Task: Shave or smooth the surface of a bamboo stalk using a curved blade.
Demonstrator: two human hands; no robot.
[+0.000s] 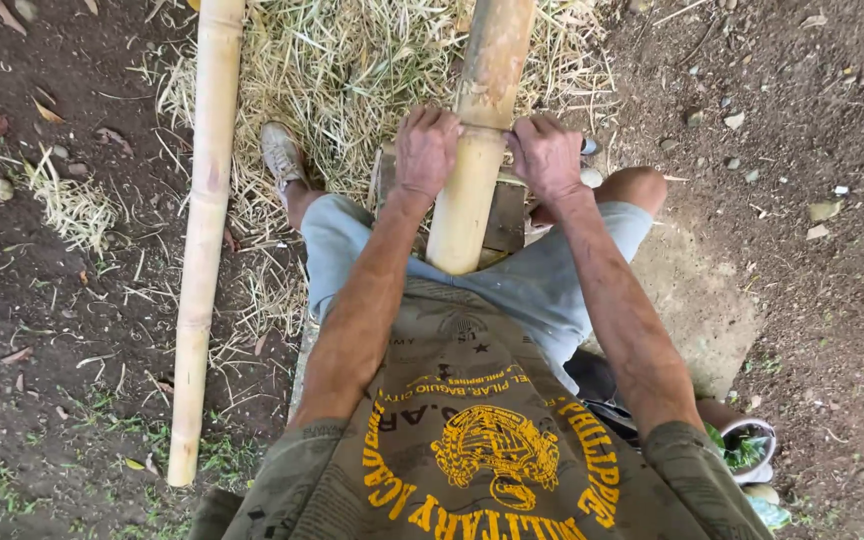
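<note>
A thick yellow-brown bamboo pole [472, 170] runs from between my knees up and away to the top of the view. My left hand [425, 148] is closed on a handle at the pole's left side. My right hand [546, 155] is closed on a handle at its right side. A thin tool [486, 129] spans the pole between the two fists; its blade is mostly hidden. I sit astride a wooden bench [505, 215], partly covered by my grey shorts.
A second, paler bamboo pole [204, 230] lies on the dirt to my left. Pale bamboo shavings [352, 70] pile up ahead under the poles. My left foot in a worn shoe [281, 152] rests on them. Bare soil with pebbles lies to the right.
</note>
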